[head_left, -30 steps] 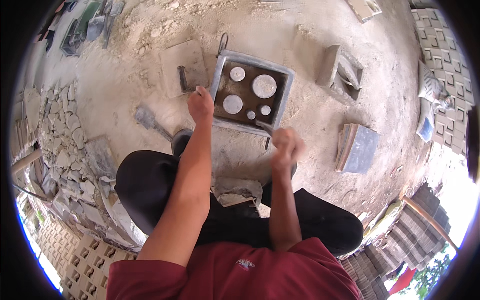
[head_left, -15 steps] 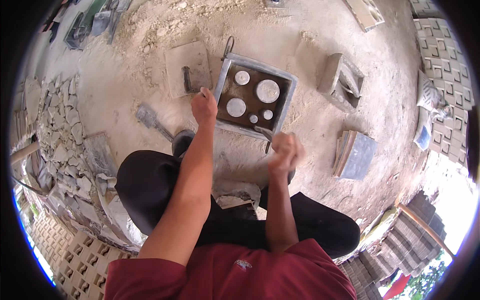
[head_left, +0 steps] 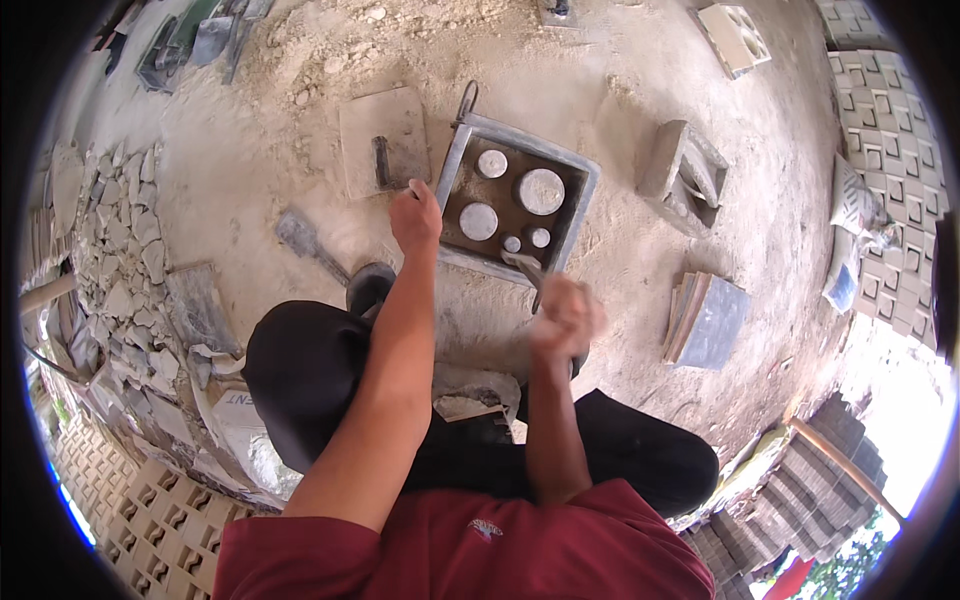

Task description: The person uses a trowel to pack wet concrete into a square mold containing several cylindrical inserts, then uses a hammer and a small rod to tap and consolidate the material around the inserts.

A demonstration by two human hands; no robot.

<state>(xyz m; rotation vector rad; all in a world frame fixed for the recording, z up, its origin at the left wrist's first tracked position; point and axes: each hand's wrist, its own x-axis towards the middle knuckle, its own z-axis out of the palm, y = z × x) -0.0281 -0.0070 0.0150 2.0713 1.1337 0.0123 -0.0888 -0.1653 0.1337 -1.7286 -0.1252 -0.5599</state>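
Observation:
A square grey metal mould (head_left: 521, 131) lies on the ground in front of me, with several round discs of different sizes inside, the largest a pale disc (head_left: 541, 191). Dark brown material fills the floor around them. My right hand (head_left: 568, 318), smeared by motion, grips a small trowel (head_left: 524, 264); its blade reaches over the near rim, close to the smallest disc (head_left: 512, 244). Beside the mould's left wall my left hand (head_left: 414, 217) is closed in a fist, thumb on top. What it holds, if anything, is hidden.
Left of the mould lies a square plate with a dark handle (head_left: 384, 140); nearer me is a dusty shovel-like tool (head_left: 302, 238). To the right stand a hollow block (head_left: 684, 178) and a leaning stack of flat plates (head_left: 708, 320). Broken slabs (head_left: 125, 250) pile up far left.
The whole view has shifted slightly, so everything sits a little lower. The trowel blade has swung slightly at the near rim; the left hand stays beside the mould.

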